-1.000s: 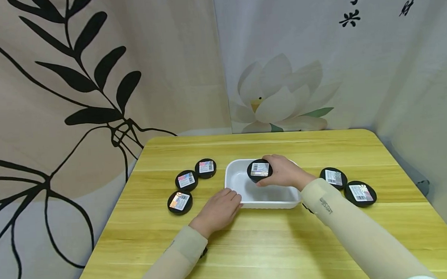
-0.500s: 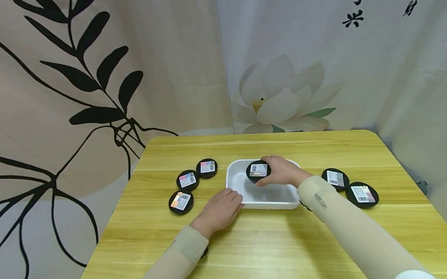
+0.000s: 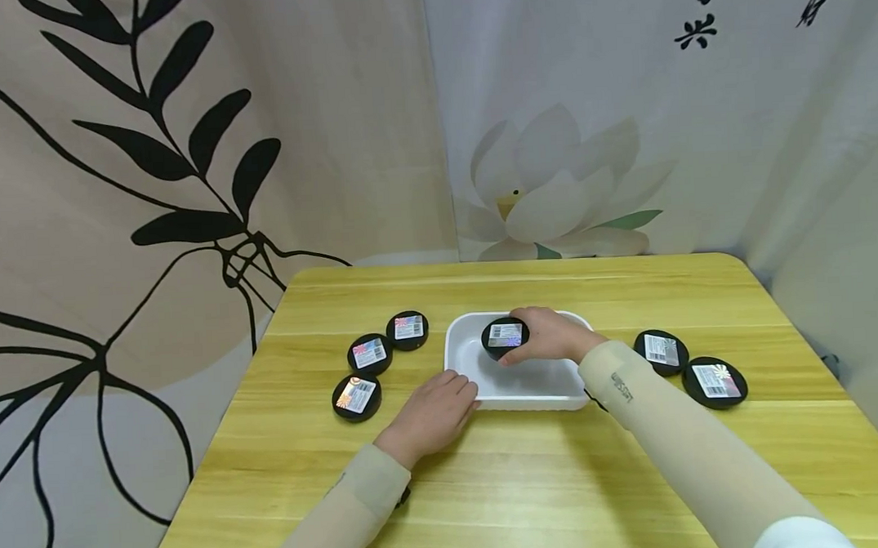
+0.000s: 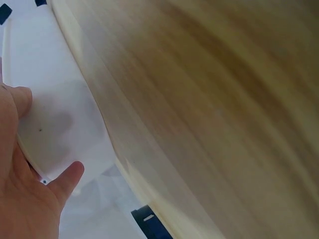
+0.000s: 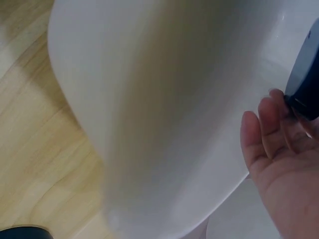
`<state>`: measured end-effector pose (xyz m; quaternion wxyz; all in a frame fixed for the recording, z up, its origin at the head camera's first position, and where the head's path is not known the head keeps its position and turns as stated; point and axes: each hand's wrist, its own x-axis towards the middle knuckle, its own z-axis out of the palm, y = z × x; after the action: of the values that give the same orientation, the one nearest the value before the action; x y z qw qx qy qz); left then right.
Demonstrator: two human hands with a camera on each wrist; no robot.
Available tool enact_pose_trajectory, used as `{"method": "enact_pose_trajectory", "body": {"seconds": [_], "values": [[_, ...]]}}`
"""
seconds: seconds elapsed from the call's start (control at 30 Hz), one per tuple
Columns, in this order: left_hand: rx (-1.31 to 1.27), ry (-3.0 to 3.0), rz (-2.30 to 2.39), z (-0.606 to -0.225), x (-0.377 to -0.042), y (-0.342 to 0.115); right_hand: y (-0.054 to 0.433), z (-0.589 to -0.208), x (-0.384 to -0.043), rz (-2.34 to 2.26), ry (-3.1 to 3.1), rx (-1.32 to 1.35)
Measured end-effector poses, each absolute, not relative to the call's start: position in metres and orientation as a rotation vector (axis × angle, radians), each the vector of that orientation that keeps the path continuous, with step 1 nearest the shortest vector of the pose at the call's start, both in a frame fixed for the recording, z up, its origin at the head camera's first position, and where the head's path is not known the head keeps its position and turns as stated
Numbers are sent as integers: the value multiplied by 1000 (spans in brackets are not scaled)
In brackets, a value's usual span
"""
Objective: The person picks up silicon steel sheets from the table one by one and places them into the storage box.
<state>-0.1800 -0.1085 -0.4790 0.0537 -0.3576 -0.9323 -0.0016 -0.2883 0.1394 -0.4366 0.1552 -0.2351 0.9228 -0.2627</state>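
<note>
A white rectangular tray [image 3: 540, 388] sits mid-table, its inside facing up. My left hand [image 3: 436, 413] grips its near-left corner; in the left wrist view the thumb [image 4: 69, 180] lies against the tray's outer wall [image 4: 65, 119]. Inside the tray's outline, toward the far left, my right hand [image 3: 548, 335] holds a round black container [image 3: 505, 336] by its side, with a white barcode label facing up. The right wrist view has that container [image 5: 305, 94] at its right edge, the right hand's fingers [image 5: 269, 117] against it, over the white tray interior [image 5: 224, 124].
Left of the tray, several similar black containers [image 3: 370, 355] lie in a short curved row. Two more black containers [image 3: 714, 382] lie close together on the right, near the right sleeve. The wooden table [image 3: 522, 483] meets a patterned curtain [image 3: 360, 147] at the back.
My right hand and the black container have shifted slightly left and down within the tray's outline. My left hand stays at the tray corner.
</note>
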Motion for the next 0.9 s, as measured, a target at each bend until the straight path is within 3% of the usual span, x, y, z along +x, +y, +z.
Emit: {"method": "enact_pose_trajectory", "body": {"seconds": [0.9], "values": [[-1105,-2865,12,-477,-181,-108,131,-426,-296,-754,2602,-701]]}}
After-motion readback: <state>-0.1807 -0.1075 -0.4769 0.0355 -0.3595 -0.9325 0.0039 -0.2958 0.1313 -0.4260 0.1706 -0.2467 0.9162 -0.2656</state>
